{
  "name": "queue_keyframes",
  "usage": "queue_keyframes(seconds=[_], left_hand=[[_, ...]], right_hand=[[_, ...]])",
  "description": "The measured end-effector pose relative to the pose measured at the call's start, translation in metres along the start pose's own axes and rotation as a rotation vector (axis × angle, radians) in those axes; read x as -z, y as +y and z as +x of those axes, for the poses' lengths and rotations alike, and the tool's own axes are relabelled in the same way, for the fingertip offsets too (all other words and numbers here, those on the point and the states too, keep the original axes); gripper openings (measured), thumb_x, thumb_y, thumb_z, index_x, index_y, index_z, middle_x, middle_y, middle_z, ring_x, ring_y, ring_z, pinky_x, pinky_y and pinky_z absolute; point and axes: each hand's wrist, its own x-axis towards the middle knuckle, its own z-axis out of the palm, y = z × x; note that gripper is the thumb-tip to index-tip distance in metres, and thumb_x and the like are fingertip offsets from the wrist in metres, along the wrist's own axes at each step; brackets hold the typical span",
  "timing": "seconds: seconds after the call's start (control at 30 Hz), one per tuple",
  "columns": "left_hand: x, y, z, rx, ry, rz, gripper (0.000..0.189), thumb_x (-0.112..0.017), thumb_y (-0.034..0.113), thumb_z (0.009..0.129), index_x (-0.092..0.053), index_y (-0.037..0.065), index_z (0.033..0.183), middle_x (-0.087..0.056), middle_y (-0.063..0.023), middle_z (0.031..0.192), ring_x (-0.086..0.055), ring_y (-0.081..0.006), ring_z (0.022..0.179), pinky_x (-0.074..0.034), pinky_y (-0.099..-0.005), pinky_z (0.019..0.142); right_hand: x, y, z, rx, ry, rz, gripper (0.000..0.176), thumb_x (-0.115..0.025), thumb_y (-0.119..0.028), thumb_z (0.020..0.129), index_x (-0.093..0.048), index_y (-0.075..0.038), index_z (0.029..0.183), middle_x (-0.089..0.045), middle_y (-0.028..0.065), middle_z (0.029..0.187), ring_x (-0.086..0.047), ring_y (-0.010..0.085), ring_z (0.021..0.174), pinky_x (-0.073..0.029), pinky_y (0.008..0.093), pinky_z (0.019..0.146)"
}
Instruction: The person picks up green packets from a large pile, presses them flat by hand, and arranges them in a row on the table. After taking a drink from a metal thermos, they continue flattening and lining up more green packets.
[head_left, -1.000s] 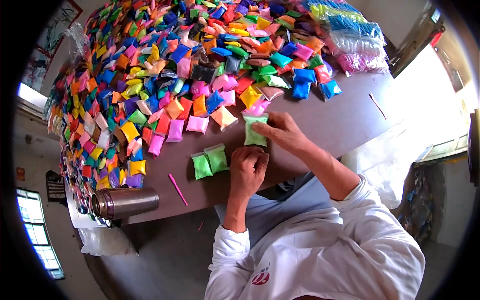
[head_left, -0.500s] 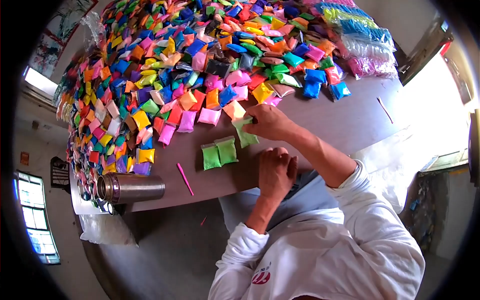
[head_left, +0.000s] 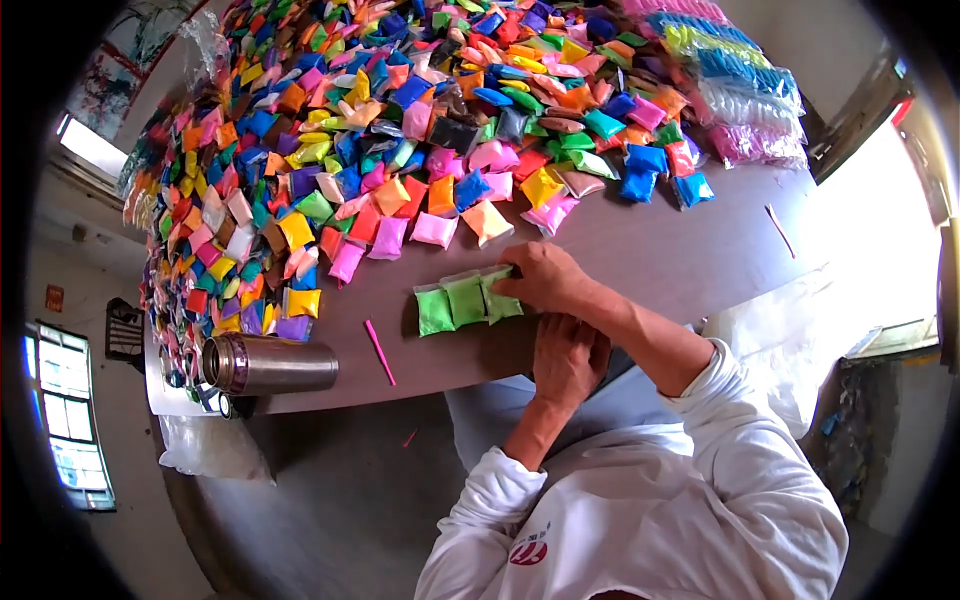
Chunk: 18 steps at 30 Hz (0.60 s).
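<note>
Three light green packets lie side by side on the table (head_left: 640,240); the left one (head_left: 434,311) and the middle one (head_left: 465,300) are flat. My right hand (head_left: 548,277) pinches the upper right edge of the third green packet (head_left: 500,296), which touches the middle one. My left hand (head_left: 570,357) rests at the table's front edge, just below my right hand, its fingers curled; whether it holds anything is hidden.
A large heap of coloured packets (head_left: 380,130) covers the back and left. Bundled clear bags (head_left: 755,105) lie at the back right. A steel flask (head_left: 275,364) and a pink stick (head_left: 380,352) are at the front left, a thin stick (head_left: 779,230) at the right.
My right hand has brought the third green packet down beside the other two. My left hand has stayed near the table edge. The whole view has shifted slightly.
</note>
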Motion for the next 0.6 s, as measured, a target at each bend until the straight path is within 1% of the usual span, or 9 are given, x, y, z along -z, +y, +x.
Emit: queue_keyframes(seconds=[0.17, 0.23, 0.37, 0.43, 0.5, 0.53, 0.57, 0.6], left_hand=[[0.002, 0.000, 0.000, -0.015, 0.036, -0.027, 0.020, -0.063, 0.015, 0.081, -0.062, 0.001, 0.095, -0.060, -0.0176, 0.089, -0.057, -0.0376, 0.086, -0.043, -0.0458, 0.080], [0.000, -0.002, -0.002, -0.008, 0.039, -0.031, 0.020, -0.063, 0.014, 0.080, -0.062, 0.001, 0.095, -0.060, -0.0178, 0.089, -0.057, -0.0377, 0.086, -0.043, -0.0457, 0.079], [-0.002, -0.005, -0.004, 0.022, 0.016, -0.057, 0.019, -0.064, 0.010, 0.076, -0.063, 0.000, 0.092, -0.060, -0.0178, 0.086, -0.056, -0.0384, 0.085, -0.044, -0.0455, 0.077], [0.001, -0.003, -0.003, 0.008, 0.030, -0.046, 0.017, -0.065, 0.010, 0.076, -0.063, 0.001, 0.090, -0.060, -0.0173, 0.085, -0.056, -0.0384, 0.083, -0.044, -0.0454, 0.076], [0.000, 0.000, -0.001, 0.006, 0.053, -0.022, 0.012, -0.065, 0.010, 0.076, -0.063, 0.001, 0.084, -0.060, -0.0163, 0.083, -0.057, -0.0372, 0.080, -0.044, -0.0453, 0.076], [-0.001, 0.001, 0.000, -0.007, 0.050, -0.040, 0.012, -0.065, 0.010, 0.076, -0.063, 0.001, 0.084, -0.060, -0.0163, 0.083, -0.057, -0.0372, 0.080, -0.044, -0.0453, 0.076], [-0.002, 0.002, 0.000, -0.008, 0.054, 0.005, 0.011, -0.064, 0.010, 0.076, -0.062, 0.001, 0.083, -0.060, -0.0161, 0.084, -0.057, -0.0364, 0.080, -0.045, -0.0451, 0.078], [-0.002, 0.002, 0.000, -0.007, 0.059, 0.054, 0.011, -0.064, 0.010, 0.077, -0.062, 0.001, 0.082, -0.060, -0.0160, 0.085, -0.057, -0.0356, 0.081, -0.045, -0.0448, 0.079]], right_hand=[[-0.010, -0.006, 0.013, 0.044, 0.000, -0.037, 0.035, -0.069, -0.030, 0.077, -0.064, -0.006, 0.102, -0.065, 0.0171, 0.089, -0.063, 0.0332, 0.085, -0.050, 0.0406, 0.076], [-0.017, -0.007, 0.022, 0.046, -0.014, -0.001, 0.036, -0.070, -0.034, 0.075, -0.063, -0.006, 0.096, -0.064, 0.0183, 0.090, -0.062, 0.0355, 0.090, -0.049, 0.0445, 0.076], [-0.020, -0.012, 0.027, 0.066, 0.008, 0.048, 0.034, -0.069, -0.033, 0.075, -0.063, -0.006, 0.096, -0.064, 0.0184, 0.090, -0.062, 0.0356, 0.089, -0.049, 0.0450, 0.076], [-0.017, -0.014, 0.020, 0.053, 0.172, 0.018, 0.032, -0.070, -0.030, 0.077, -0.064, -0.007, 0.099, -0.066, 0.0148, 0.084, -0.064, 0.0324, 0.081, -0.050, 0.0418, 0.069], [-0.013, -0.008, 0.014, 0.102, 0.292, 0.011, 0.025, -0.068, -0.025, 0.078, -0.064, -0.008, 0.096, -0.065, 0.0134, 0.078, -0.064, 0.0336, 0.077, -0.050, 0.0434, 0.066], [-0.008, -0.006, 0.012, 0.116, 0.357, -0.017, 0.023, -0.067, -0.023, 0.078, -0.064, -0.009, 0.095, -0.064, 0.0129, 0.075, -0.063, 0.0342, 0.075, -0.049, 0.0437, 0.065], [0.000, -0.001, 0.011, 0.105, 0.366, -0.026, 0.023, -0.067, -0.023, 0.078, -0.064, -0.009, 0.095, -0.064, 0.0129, 0.075, -0.063, 0.0342, 0.075, -0.049, 0.0437, 0.065], [0.015, 0.002, 0.008, 0.056, 0.419, -0.033, 0.022, -0.066, -0.022, 0.077, -0.064, -0.009, 0.095, -0.064, 0.0132, 0.078, -0.063, 0.0343, 0.080, -0.050, 0.0443, 0.067]])
